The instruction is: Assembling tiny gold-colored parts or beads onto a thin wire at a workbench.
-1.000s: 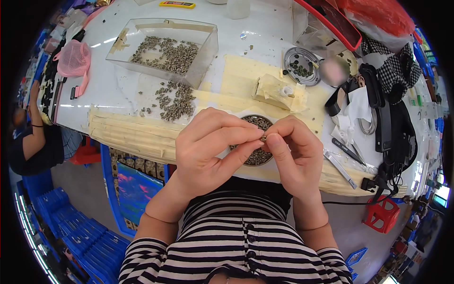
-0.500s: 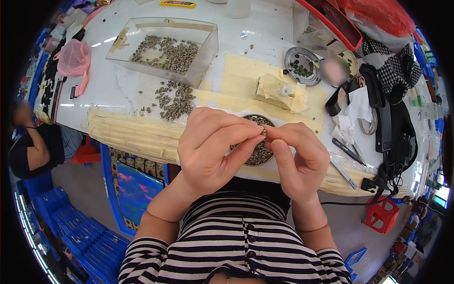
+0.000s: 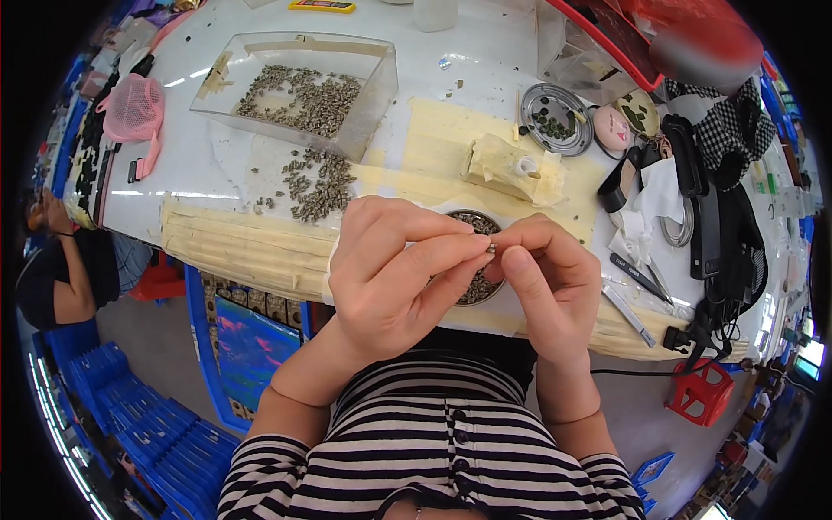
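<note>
A small metal part (image 3: 491,249) sits between the thumb and fingertips of my left hand (image 3: 390,282), which is closed in a pinch. My right hand (image 3: 555,286) comes in from the other side, its fingers curled and its index fingertip against the part. What else the right fingers may hold is hidden. Both hands are over a round tin (image 3: 475,211) full of similar small metal parts, and they cover much of it. Beyond my left hand lies a loose pile of metal parts (image 3: 319,186), next to a clear plastic box (image 3: 368,108) holding more of them.
A block wrapped in yellowish tape (image 3: 511,169) stands beyond the tin. At right lie tweezers (image 3: 637,276), a cutter knife (image 3: 628,314), black straps (image 3: 704,217) and a round dish (image 3: 555,147) with dark pieces. A person (image 3: 74,269) sits at far left.
My hands have shifted slightly, and the metal part between the fingertips shows more plainly. At far left, the other person's arm has moved.
</note>
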Available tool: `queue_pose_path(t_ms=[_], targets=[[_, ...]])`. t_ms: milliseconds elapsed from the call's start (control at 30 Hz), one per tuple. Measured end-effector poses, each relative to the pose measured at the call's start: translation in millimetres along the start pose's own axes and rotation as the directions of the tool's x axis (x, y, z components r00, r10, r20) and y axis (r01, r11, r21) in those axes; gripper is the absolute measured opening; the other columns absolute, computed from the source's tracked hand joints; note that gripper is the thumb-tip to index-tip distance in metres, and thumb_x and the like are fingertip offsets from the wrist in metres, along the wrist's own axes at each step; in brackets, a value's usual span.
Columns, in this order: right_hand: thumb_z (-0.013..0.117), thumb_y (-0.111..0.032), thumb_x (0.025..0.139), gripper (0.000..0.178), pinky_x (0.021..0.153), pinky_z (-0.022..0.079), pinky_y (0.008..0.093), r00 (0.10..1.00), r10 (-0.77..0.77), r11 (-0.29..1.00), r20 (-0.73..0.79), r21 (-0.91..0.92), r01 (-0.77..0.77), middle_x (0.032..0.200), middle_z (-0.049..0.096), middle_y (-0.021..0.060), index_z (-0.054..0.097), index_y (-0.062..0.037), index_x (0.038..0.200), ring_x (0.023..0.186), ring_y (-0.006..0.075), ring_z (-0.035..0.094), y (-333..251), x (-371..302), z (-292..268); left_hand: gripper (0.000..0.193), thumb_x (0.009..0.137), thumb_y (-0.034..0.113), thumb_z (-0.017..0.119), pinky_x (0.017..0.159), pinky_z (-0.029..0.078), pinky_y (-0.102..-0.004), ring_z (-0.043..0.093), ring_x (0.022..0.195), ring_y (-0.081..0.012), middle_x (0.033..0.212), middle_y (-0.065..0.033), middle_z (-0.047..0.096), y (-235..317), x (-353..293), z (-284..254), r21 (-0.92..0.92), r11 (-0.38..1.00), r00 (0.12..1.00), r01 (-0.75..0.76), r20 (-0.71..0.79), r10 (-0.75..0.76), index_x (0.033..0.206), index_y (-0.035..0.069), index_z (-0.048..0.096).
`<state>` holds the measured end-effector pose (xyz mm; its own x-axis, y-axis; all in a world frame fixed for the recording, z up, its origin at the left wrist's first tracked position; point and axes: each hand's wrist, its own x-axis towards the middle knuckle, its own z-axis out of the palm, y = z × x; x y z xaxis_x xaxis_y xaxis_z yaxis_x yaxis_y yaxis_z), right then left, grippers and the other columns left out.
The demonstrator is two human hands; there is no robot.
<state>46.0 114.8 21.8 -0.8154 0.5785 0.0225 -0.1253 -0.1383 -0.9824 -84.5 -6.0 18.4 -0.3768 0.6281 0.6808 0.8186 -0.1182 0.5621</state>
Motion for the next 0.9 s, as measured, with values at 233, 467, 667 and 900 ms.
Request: queue_pose_path(t_ms=[233, 467, 667, 900], targets=[[0.069, 0.002, 0.086, 0.011, 0.068, 0.047, 0.0241, 0.933, -0.340, 0.868, -0.119, -0.421, 0.263, 0.085, 0.065, 0.0080, 0.070, 0.0028, 0.097, 0.073, 0.0130, 0.058, -3, 6, -8, 0.024, 0.067, 0.005, 0.082, 0.069, 0.041, -0.0322, 0.060, 0.075, -0.0197, 0.086, -0.0002, 0.067, -8, 4, 8, 0.125, 0.992, 0.998, -0.031, -0.058, 0.039, 0.089, 0.009, 0.072], [0.076, 0.001, 0.079, 0.019, 0.064, 0.047, 0.0279, 0.776, -0.631, 0.418, -0.006, -0.845, 0.333, 0.085, 0.063, 0.0079, 0.073, -0.0038, 0.096, 0.072, 0.0190, 0.060, -16, 30, -18, 0.022, 0.067, 0.004, 0.081, 0.070, 0.041, -0.0327, 0.059, 0.076, -0.0199, 0.083, -0.0004, 0.066, -13, 12, 12, 0.148, 0.989, 0.995, -0.019, -0.091, 0.033, 0.086, 0.009, 0.071], [0.079, -0.002, 0.076, 0.019, 0.063, 0.045, 0.0301, 0.769, -0.636, 0.322, 0.073, -0.879, 0.350, 0.085, 0.061, 0.0070, 0.073, -0.0046, 0.094, 0.073, 0.0209, 0.058, -7, 39, -16, 0.022, 0.067, 0.004, 0.082, 0.070, 0.041, -0.0326, 0.059, 0.074, -0.0197, 0.082, -0.0005, 0.065, -17, 6, 15, 0.129, 0.991, 0.997, 0.033, -0.067, -0.024, 0.085, 0.008, 0.070], [0.077, 0.000, 0.078, 0.014, 0.065, 0.046, 0.0279, 0.681, -0.731, 0.401, -0.041, -0.834, 0.380, 0.085, 0.064, 0.0085, 0.072, -0.0012, 0.091, 0.074, 0.0189, 0.058, -14, 28, -16, 0.022, 0.067, 0.005, 0.082, 0.069, 0.041, -0.0324, 0.058, 0.074, -0.0200, 0.081, -0.0008, 0.065, -17, 5, 15, 0.094, 0.995, 0.999, 0.036, -0.040, -0.032, 0.085, 0.008, 0.071]])
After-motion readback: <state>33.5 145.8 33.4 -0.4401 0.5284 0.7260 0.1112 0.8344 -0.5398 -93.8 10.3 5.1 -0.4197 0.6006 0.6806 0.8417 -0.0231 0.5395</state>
